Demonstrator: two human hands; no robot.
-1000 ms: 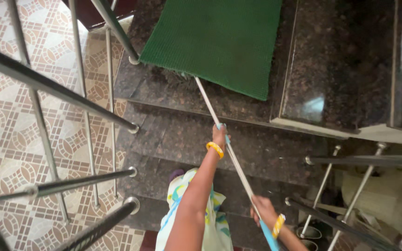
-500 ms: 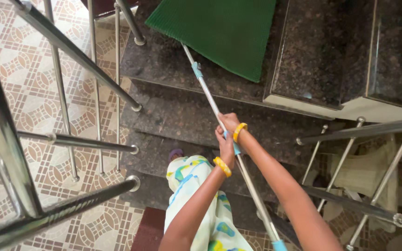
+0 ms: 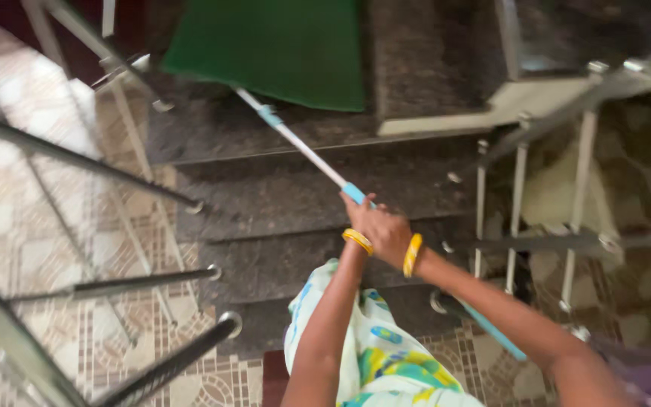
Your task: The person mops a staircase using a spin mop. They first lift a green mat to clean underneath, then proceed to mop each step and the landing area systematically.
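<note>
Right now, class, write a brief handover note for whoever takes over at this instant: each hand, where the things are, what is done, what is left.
Left hand: closed on the mop pole, yellow bangle on the wrist.
Right hand: closed on the same pole, just behind the left, also with a bangle.
Pole: runs up from the hands to the green mat on the upper landing; its far end is hidden at the mat's edge. The blue lower end shows under the right arm.
Done: cannot tell which dark stone steps are cleaned; the picture is blurred.
Left: steps below the mat.

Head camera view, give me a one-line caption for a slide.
Both hands, left hand and right hand, grip a white-and-blue mop handle reaching a green mat on dark stone stairs.
</note>
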